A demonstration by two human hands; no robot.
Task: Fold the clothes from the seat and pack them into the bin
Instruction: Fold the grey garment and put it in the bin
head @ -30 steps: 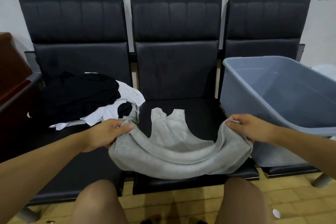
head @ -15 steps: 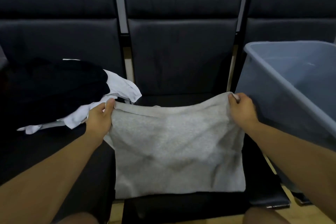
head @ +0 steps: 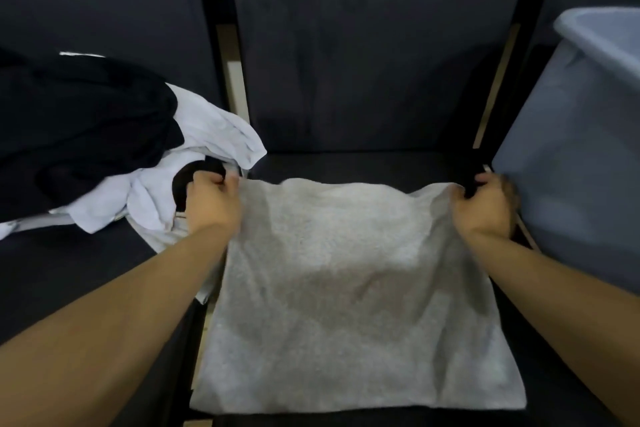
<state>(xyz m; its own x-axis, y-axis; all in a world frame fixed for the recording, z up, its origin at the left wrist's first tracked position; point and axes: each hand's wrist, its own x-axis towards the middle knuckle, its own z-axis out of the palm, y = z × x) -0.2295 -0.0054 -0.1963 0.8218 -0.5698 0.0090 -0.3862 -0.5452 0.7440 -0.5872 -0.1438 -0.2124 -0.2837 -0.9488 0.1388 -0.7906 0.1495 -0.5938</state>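
A grey garment (head: 349,295) lies folded in half on the middle black seat (head: 363,165), its fold line near my body and its far edge toward the backrest. My left hand (head: 213,203) grips the far left corner of it. At the far right corner my right hand (head: 485,208) pinches the cloth, close to the wall of the blue-grey bin (head: 581,156). The bin stands on the right seat; its inside is out of view.
A heap of clothes lies on the left seat: a black garment (head: 76,128) on top of a white one (head: 214,135), touching the grey garment's left edge. The seat backrests rise behind.
The grey garment's near edge was lifted and carried to the far side, folding it in half. Both hands moved forward with the cloth and lowered it onto the seat; the view leaned closer.
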